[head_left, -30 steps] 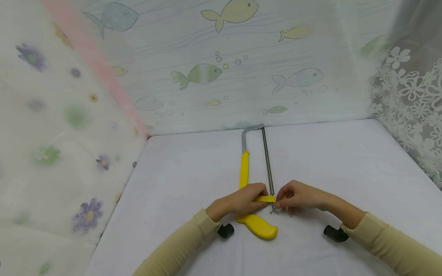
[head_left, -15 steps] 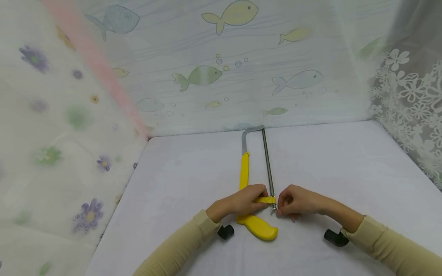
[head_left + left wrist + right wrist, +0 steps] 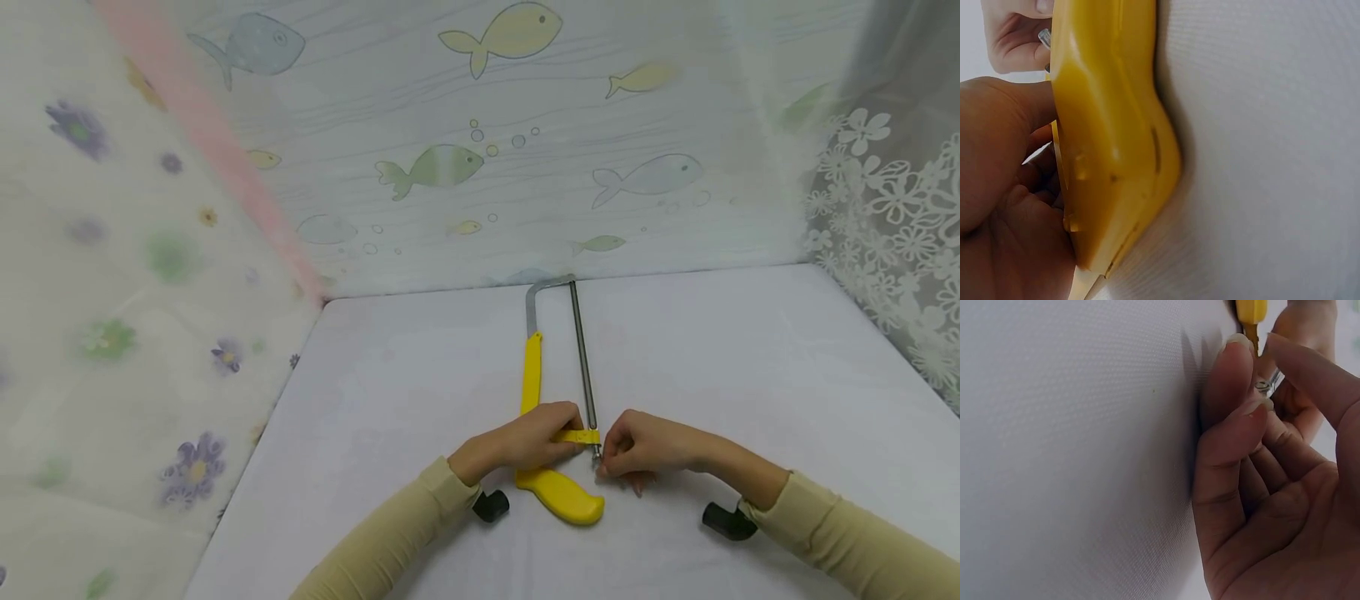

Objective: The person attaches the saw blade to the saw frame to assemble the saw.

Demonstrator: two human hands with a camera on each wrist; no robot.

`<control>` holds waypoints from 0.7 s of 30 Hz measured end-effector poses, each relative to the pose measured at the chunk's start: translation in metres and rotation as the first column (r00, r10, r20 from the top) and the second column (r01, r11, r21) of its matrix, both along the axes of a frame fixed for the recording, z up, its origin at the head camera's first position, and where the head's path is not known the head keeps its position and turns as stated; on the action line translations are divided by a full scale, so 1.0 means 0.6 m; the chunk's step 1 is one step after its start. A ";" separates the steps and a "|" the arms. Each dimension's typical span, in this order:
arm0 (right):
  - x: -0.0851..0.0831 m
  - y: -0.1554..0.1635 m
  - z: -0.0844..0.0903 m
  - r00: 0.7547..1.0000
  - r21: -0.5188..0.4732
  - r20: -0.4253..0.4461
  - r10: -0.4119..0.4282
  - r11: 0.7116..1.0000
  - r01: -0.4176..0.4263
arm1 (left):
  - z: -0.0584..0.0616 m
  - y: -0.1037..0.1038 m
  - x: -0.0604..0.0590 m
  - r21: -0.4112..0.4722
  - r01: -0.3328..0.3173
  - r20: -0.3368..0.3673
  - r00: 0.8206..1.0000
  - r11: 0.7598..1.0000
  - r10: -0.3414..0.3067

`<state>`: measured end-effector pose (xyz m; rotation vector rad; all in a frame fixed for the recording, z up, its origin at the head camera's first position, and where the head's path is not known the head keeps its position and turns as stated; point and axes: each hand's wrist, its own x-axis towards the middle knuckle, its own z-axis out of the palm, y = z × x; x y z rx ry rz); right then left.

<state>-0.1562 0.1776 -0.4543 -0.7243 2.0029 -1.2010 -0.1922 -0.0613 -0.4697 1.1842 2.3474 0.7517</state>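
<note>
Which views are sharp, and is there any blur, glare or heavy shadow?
Head view: even soft light, hacksaw sharp, left curtain blurred. Left wrist view: yellow handle very close, glossy highlight, left hand soft. Right wrist view: right hand fills the frame, soft shadow on the tablecloth.

A hacksaw (image 3: 555, 400) lies flat on the white tabletop (image 3: 712, 375), its length running away from the person. Its handle (image 3: 561, 495) is yellow and curved, at the near end; a yellow bar runs up the left side to a grey metal frame. A thin grey blade (image 3: 581, 358) runs along the right side, ending in a small metal nut (image 3: 1264, 385) at the near end.
</note>
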 end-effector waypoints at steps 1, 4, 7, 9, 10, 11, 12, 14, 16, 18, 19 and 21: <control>0.000 -0.001 0.000 1.000 0.002 0.007 -0.004 1.000 0.004 | 0.000 0.000 0.000 0.001 0.000 0.002 1.000 1.000 0.000; 0.001 -0.005 -0.003 0.999 0.009 0.027 -0.018 1.000 0.017 | -0.002 0.000 0.000 0.004 0.001 0.002 1.000 1.000 -0.001; 0.001 -0.008 -0.003 0.999 0.019 0.032 -0.033 0.999 0.032 | -0.003 0.000 -0.001 0.006 0.000 0.007 1.000 1.000 0.000; 0.001 -0.010 -0.003 0.999 0.023 0.029 -0.035 0.999 0.035 | -0.002 0.000 -0.001 0.007 0.001 0.004 1.000 1.000 -0.001; 0.000 -0.011 -0.003 0.999 0.026 0.028 -0.037 0.999 0.037 | -0.002 0.000 -0.001 0.007 0.001 0.004 1.000 1.000 -0.001; 0.000 -0.011 -0.003 0.999 0.027 0.027 -0.038 0.999 0.037 | -0.002 -0.001 -0.001 0.007 0.001 0.004 1.000 1.000 -0.001; -0.001 -0.011 -0.003 0.999 0.029 0.027 -0.038 0.999 0.037 | -0.002 -0.001 -0.001 0.008 0.001 0.003 1.000 1.000 -0.001; 0.000 -0.012 -0.002 0.999 0.032 0.029 -0.041 0.999 0.040 | -0.002 -0.001 0.000 0.007 0.003 -0.001 1.000 1.000 -0.003; 0.000 -0.011 -0.001 0.998 0.035 0.035 -0.045 0.998 0.044 | -0.001 -0.001 0.000 0.006 0.004 -0.007 1.000 1.000 -0.004; -0.001 -0.011 -0.001 0.998 0.038 0.040 -0.045 0.998 0.044 | -0.001 -0.001 0.000 0.004 0.004 -0.012 1.000 1.000 -0.004; 0.000 -0.010 -0.001 0.998 0.040 0.042 -0.045 0.998 0.043 | -0.001 -0.001 0.000 0.003 0.004 -0.012 1.000 1.000 -0.004; 0.000 -0.009 0.000 0.998 0.046 0.044 -0.041 0.998 0.039 | -0.002 -0.001 0.000 0.002 0.003 -0.010 1.000 1.000 -0.003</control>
